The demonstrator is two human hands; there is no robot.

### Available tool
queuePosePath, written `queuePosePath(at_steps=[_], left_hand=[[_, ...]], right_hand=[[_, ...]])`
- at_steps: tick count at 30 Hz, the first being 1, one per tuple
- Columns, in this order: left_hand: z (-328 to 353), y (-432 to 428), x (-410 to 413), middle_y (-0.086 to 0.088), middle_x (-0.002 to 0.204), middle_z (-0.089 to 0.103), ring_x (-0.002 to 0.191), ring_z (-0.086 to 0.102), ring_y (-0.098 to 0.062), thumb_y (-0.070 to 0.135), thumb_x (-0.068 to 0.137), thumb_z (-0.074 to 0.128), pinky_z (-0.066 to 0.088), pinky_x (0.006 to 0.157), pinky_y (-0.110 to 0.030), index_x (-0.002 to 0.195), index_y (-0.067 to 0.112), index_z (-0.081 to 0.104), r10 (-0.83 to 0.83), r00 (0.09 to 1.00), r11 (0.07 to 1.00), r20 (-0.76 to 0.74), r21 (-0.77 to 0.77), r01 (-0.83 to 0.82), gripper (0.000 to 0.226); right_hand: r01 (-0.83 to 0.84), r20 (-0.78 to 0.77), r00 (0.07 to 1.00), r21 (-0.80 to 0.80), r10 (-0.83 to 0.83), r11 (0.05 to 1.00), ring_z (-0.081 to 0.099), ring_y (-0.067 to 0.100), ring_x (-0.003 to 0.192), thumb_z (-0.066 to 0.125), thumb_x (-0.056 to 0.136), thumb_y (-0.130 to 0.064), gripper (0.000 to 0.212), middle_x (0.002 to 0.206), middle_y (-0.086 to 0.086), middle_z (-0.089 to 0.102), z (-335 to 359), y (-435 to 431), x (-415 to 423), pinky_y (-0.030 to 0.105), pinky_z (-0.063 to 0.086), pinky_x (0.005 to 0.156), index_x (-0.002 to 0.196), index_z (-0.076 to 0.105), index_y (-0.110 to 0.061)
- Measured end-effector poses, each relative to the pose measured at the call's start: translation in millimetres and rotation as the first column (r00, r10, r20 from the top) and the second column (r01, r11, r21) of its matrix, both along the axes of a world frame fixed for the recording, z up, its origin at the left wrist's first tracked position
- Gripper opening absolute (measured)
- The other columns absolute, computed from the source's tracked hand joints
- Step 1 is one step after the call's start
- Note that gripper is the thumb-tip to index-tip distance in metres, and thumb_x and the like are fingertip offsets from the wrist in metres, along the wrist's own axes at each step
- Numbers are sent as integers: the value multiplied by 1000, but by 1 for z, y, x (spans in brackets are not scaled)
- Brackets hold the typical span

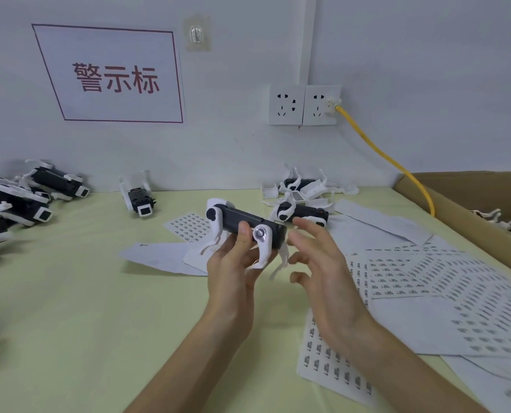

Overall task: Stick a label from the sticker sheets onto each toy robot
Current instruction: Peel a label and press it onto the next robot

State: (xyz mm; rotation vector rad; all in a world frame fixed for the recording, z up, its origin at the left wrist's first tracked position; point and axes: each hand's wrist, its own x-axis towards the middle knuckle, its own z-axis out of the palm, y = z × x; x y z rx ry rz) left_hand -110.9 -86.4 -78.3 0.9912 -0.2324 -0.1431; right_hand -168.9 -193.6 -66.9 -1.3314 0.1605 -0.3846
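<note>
Gripping one toy robot point(242, 220) above the tabletop point(84, 293) in our left hand point(233, 269), our right hand point(322, 272) spread and seemingly empty beside it, we judge the job midway: sticker sheets point(427, 278) lie right, piled robots point(25, 201) left, their labels too small to tell.

A: What's the left hand point(232, 263) doing?
B: Gripping a black-and-white toy robot point(239, 219) above the table point(84, 293).
A: And the right hand point(317, 263)?
B: Just right of it, fingers spread (blurred), over sticker sheets point(427, 281) at near right.
</note>
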Motion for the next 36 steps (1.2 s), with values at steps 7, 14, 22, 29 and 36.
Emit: queuePosePath(at_steps=[7,14,22,29,36], left_hand=[[-5,-5,-5,-15,110,78,104,75,-33,42,95,61,59,90,-41,116,4,72,-25,994,991,104,132,12,44],[-7,-7,-3,-13,106,79,99,77,-27,48,96,52,60,76,-26,115,5,74,-43,993,989,108,146,27,52],[-3,-4,-1,-15,117,76,108,74,-33,37,94,62,60,89,-41,125,8,70,-124,985,981,119,162,104,43],[-6,-4,-1,-18,114,76,106,73,-35,36,97,62,57,100,-52,116,4,72,-47,992,983,116,181,25,39],[-3,1,6,-19,102,79,101,74,-40,44,100,51,58,95,-48,108,2,78,23,997,980,80,193,-39,50]], right_hand=[[-40,89,994,-247,64,968,69,5,106,77,67,-57,44,110,-13,74,2,4,-2,22,54,86,109,67,-48],[25,148,989,-315,23,949,69,2,95,78,77,-41,31,103,-18,73,-2,4,0,14,52,80,104,65,-48],[43,151,989,-300,2,953,67,0,107,79,71,-52,49,110,-20,72,-4,-2,5,25,52,94,117,64,-41],[-28,147,986,-329,81,944,67,4,111,70,74,-61,35,113,-18,72,-4,-3,6,29,52,91,108,63,-59],[-109,140,976,-344,165,933,69,13,108,72,85,-45,36,116,-9,72,-6,-3,7,42,57,95,120,64,-47]])
